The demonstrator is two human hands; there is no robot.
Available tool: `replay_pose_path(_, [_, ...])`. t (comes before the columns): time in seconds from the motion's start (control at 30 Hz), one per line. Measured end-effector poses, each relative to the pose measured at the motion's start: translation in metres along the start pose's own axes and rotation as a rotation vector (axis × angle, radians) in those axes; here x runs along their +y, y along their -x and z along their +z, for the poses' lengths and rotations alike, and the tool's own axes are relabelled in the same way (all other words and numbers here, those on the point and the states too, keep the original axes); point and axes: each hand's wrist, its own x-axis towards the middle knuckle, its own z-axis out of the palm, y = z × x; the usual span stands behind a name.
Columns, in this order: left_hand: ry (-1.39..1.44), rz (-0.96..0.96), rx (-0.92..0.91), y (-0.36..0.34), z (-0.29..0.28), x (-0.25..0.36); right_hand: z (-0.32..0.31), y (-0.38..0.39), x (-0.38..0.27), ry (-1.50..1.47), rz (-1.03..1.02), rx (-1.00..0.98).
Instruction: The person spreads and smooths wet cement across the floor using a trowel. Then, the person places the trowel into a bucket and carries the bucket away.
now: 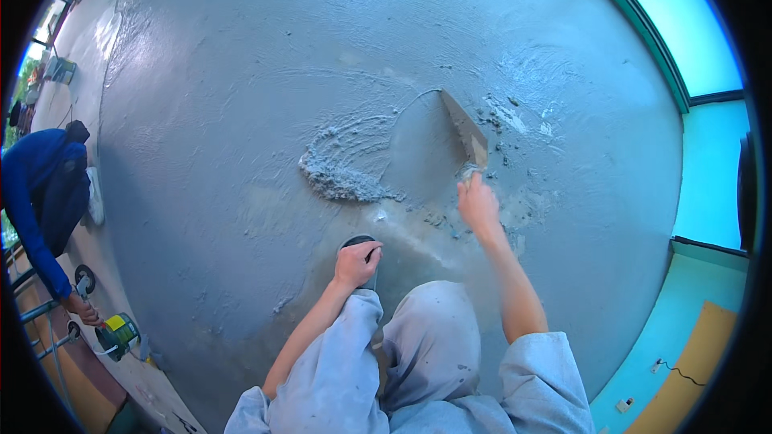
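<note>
The right hand (478,199) is wrapped around the handle of a trowel (469,133), its blade reaching forward from the grip over the grey floor (209,145). Left of that grip lies a rough mortar heap (344,173); loose crumbs (498,146) lie ahead and right. Behind and left, the left hand (356,264) curls near the knee (363,305); whether it grasps anything, I cannot tell.

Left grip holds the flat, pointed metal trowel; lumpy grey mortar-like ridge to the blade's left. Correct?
Wrong hand: the right grip holds the flat, pointed metal trowel, per the head view. The lumpy grey mortar-like ridge is indeed to the blade's left.
</note>
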Motion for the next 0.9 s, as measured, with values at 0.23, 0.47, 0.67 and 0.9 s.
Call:
replay_pose_path(0.23, [-0.032, -0.044, -0.033, 0.003, -0.003, 0.0, 0.048, 0.076, -0.055, -0.061, -0.229, -0.048])
replay_pose_path(0.47, [-0.03, -0.036, -0.019, 0.0, 0.001, 0.004, 0.021, -0.009, -0.047, -0.023, -0.025, 0.002])
replay_pose_path(0.67, [-0.006, -0.062, -0.012, 0.001, 0.003, 0.0, -0.022, -0.062, 0.04, -0.131, 0.17, -0.033])
replay_pose_path(0.9, [-0.019, -0.019, -0.003, 0.005, -0.004, -0.001, -0.037, -0.032, 0.1, -0.181, 0.16, 0.265])
